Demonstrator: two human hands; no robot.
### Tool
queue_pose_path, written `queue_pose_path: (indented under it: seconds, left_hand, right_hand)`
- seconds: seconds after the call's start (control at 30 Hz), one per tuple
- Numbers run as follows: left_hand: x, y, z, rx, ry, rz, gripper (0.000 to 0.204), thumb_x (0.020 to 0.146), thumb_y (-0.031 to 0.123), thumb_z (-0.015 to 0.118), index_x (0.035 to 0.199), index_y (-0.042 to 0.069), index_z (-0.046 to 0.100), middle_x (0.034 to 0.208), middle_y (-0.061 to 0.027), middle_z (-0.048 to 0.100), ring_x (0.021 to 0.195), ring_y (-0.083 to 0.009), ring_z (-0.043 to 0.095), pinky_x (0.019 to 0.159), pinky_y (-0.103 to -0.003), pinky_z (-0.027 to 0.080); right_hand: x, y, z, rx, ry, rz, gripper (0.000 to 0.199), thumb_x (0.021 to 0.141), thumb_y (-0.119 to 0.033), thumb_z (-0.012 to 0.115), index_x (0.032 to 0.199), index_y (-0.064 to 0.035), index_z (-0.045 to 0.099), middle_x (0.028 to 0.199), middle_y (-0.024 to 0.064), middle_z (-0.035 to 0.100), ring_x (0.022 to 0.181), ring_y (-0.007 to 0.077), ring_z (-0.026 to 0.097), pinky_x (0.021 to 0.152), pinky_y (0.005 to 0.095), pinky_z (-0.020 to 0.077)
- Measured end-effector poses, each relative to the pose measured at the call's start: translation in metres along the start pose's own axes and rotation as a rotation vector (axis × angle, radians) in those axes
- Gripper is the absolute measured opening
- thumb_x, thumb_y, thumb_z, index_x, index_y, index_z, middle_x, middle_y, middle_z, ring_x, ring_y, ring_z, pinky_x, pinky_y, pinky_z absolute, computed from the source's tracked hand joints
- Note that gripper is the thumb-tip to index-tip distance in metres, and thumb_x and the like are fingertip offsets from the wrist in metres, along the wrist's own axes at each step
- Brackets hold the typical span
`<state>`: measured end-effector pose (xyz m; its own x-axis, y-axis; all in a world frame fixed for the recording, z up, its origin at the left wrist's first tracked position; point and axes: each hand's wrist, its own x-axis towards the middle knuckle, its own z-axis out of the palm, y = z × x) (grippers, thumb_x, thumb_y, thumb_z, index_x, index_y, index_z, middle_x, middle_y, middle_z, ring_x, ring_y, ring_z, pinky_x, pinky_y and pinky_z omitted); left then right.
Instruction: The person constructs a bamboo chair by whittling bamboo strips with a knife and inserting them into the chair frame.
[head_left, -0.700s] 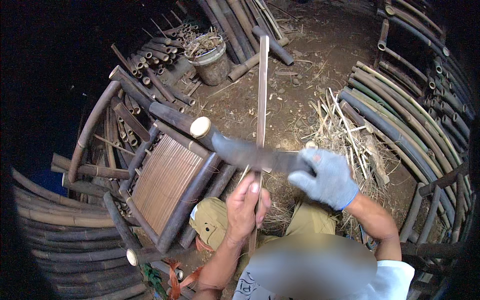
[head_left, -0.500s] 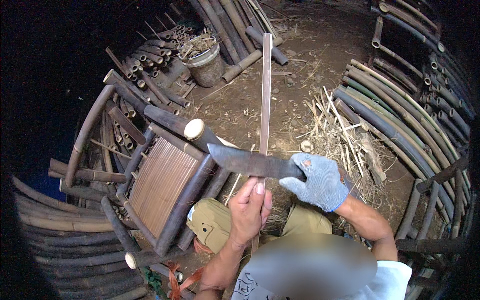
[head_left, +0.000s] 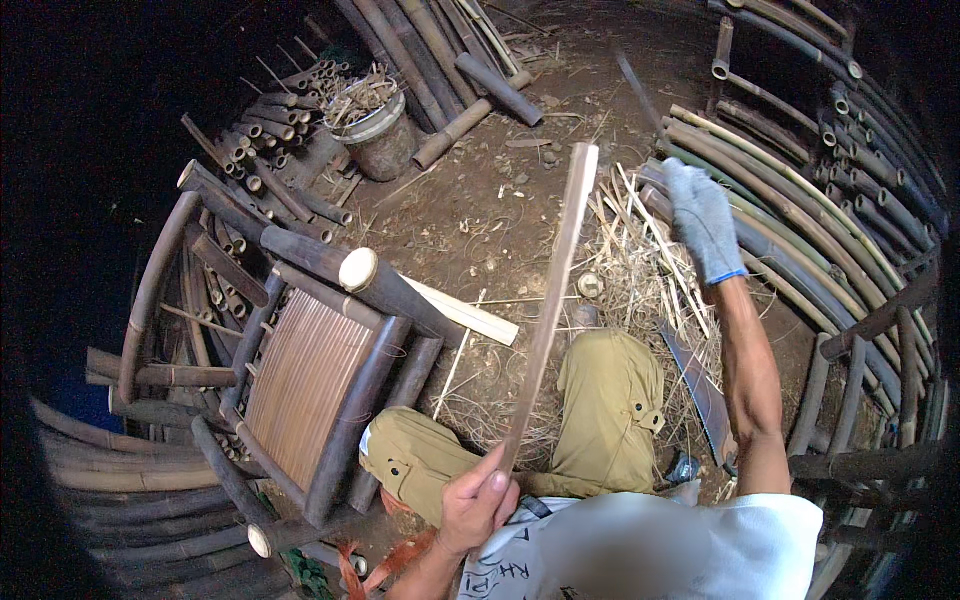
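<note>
My left hand [head_left: 478, 505] is closed round the lower end of a long flat bamboo strip [head_left: 545, 320], close to my lap. The strip slants up and away to the right, its pale split side showing at the far end. Out at the right, my right hand [head_left: 704, 220], in a grey-blue knit glove, grips a machete, its handle hidden in the fist. The machete's blade [head_left: 638, 88] points up and away and looks thin, seen nearly edge-on. Blade and strip are well apart. A pile of bamboo shavings [head_left: 640, 255] lies between the strip and my right forearm.
At my left stands a bamboo chair frame [head_left: 355, 430] with a slatted panel [head_left: 315, 360]. Beside it lies a pale split bamboo piece [head_left: 465, 312]. A bucket of scraps [head_left: 375, 150] stands farther off. Bamboo poles [head_left: 800, 215] are stacked at right. A handsaw [head_left: 700, 385] lies by my right knee.
My right hand has swung the machete away from the strip, far out to the right. My left hand has drawn lower toward my lap, and the strip now leans right.
</note>
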<state>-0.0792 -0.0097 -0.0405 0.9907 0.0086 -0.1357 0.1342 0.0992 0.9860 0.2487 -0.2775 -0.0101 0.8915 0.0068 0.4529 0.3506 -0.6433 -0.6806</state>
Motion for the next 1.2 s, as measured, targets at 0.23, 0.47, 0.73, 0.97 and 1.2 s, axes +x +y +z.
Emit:
queue_pose_path:
  seconds: [0.23,0.47,0.73,0.97,1.2]
  left_hand:
    - [0.073,0.03,0.0,-0.652,-0.041,-0.131,0.049,0.106,0.028,0.039,0.152,0.013,0.03,0.053,0.0026,0.038,0.036,-0.0071,0.036,0.033,-0.023,0.032]
    - [0.085,0.037,0.021,-0.823,-0.139,-0.137,0.051,0.108,0.027,0.035,0.154,0.009,0.023,0.055,0.0037,0.035,0.037,-0.0049,0.03,0.035,-0.02,0.029]
    - [0.052,0.026,0.027,-0.621,-0.145,-0.196,0.049,0.108,0.025,0.036,0.153,0.009,0.028,0.052,0.0046,0.031,0.038,-0.005,0.026,0.037,-0.02,0.029]
    - [0.033,0.016,0.016,-0.606,-0.178,-0.24,0.048,0.108,0.024,0.036,0.153,0.009,0.028,0.053,0.0042,0.032,0.04,-0.0055,0.028,0.038,-0.021,0.029]
    - [-0.006,0.004,-0.002,-0.458,-0.193,-0.323,0.053,0.107,0.028,0.04,0.153,0.006,0.028,0.053,0.0045,0.033,0.04,-0.0051,0.029,0.038,-0.023,0.029]
  right_hand:
    - [-0.085,-0.089,0.007,0.027,-0.266,-0.316,0.041,0.085,-0.047,0.067,0.085,-0.0065,0.063,0.075,0.0162,0.064,0.072,0.0355,0.066,0.063,0.045,0.0512]
    - [-0.107,-0.102,0.015,-0.026,-0.478,-0.459,0.048,0.08,-0.056,0.068,0.078,-0.0084,0.06,0.071,0.0147,0.063,0.066,0.0347,0.065,0.058,0.0453,0.0499]
    - [-0.069,-0.053,0.017,-0.087,-0.104,-0.316,0.043,0.086,-0.052,0.067,0.085,-0.0098,0.063,0.071,0.0144,0.064,0.063,0.0364,0.065,0.055,0.0443,0.0496]
    - [-0.049,-0.03,0.008,-0.228,-0.025,-0.355,0.045,0.087,-0.055,0.064,0.086,-0.0094,0.064,0.073,0.015,0.064,0.066,0.0353,0.065,0.057,0.044,0.0499]
    - [0.003,0.036,-0.011,-0.39,-0.031,-0.273,0.035,0.098,-0.034,0.05,0.098,-0.003,0.066,0.088,0.0229,0.065,0.08,0.0388,0.064,0.07,0.0461,0.05]
